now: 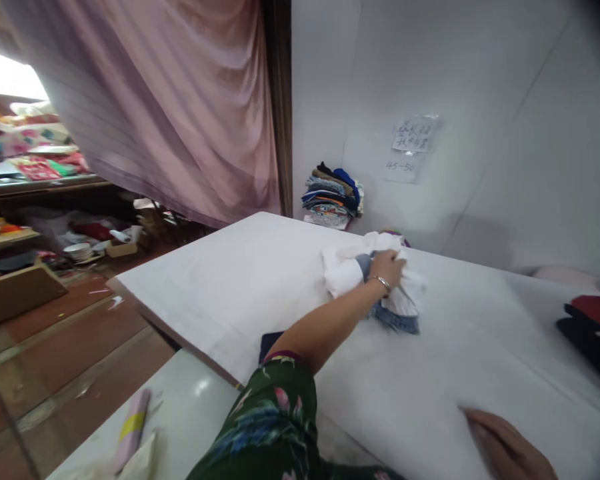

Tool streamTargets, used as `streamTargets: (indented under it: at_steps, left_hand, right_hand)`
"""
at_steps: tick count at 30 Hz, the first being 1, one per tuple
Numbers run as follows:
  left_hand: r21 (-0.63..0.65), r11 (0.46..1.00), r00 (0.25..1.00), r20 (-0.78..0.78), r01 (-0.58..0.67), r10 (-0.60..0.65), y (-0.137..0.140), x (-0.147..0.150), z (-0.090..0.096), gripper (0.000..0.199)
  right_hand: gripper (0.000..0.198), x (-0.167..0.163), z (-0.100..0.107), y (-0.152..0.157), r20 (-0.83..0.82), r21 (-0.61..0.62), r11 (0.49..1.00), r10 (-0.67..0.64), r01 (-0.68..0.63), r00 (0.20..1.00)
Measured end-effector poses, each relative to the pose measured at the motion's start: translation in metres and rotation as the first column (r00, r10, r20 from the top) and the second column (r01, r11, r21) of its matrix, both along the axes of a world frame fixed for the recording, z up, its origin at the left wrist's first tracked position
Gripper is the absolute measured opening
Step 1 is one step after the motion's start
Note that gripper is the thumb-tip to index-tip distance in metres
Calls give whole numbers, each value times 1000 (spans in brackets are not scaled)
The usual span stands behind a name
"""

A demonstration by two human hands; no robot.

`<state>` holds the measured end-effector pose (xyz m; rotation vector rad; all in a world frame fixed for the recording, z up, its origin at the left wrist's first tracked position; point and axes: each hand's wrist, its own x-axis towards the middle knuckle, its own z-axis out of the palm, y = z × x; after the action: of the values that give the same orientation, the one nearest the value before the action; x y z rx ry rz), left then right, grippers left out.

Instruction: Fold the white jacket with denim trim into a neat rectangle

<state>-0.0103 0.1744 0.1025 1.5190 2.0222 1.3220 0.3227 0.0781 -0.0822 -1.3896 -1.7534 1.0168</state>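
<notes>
My left hand (389,268), with a bangle on its wrist, reaches far across the white table (220,287). Its fingers are closed on a bunched white and denim garment (343,270), whose exact kind I cannot make out. White cloth spreads on both sides of the hand, and a blue denim edge lies below it. Near the lower right, my right hand (510,443) is over the tabletop, slightly blurred, fingers stretched out and holding nothing visible. A dark blue piece of cloth (270,343) shows partly behind my left forearm.
Folded clothes (333,193) are stacked against the wall beyond the table. Red and navy garments (593,327) lie at the right edge. A pink roll with a yellow band (134,427) is on the lower surface at front left. A pink curtain (190,100) hangs behind.
</notes>
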Motion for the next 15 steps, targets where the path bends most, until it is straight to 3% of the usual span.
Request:
streamTargets:
  at_steps: [2,4,5,6,7,9,10,12,13,15]
  left_hand:
    - [-59,966,967,-25,250,-252,-17,54,-12,14]
    - [-119,825,831,-2,552,-556,-38,95,-19,21]
    - [-132,751,757,1,648,-653,-47,108,-20,23]
    - [-131,713,717,-14,689,-697,-53,115,-18,24]
    - [-123,718,717,-53,686,-695,-54,118,-15,26]
    - [-97,813,790,-196,574,-581,-46,111,-7,28]
    - [-98,874,830,-277,476,-483,-37,104,-4,30]
    - [-191,937,839,-418,293,-348,-16,87,-4,46]
    - [-272,940,829,-463,206,-315,-6,80,-6,57]
    - [-466,879,818,-462,104,-342,9,68,-13,73]
  right_hand:
    - [34,-3,14,-4,-110,-96,995,-45,34,993]
    - [50,-4,26,-5,-323,-173,981,-145,92,935]
    - [56,-4,31,-4,-447,-207,971,-205,122,871]
    - [58,-4,36,-3,-549,-252,959,-254,132,796]
    - [59,-3,40,-2,-624,-291,949,-284,121,728]
    - [57,-3,46,0,-694,-340,938,-298,67,655]
    - [57,-3,48,1,-706,-347,937,-289,40,646]
    - [57,-3,49,2,-713,-341,940,-265,8,649]
    - [59,-3,49,2,-715,-333,943,-247,-8,654]
    - [66,-3,48,2,-717,-312,949,-200,-49,668]
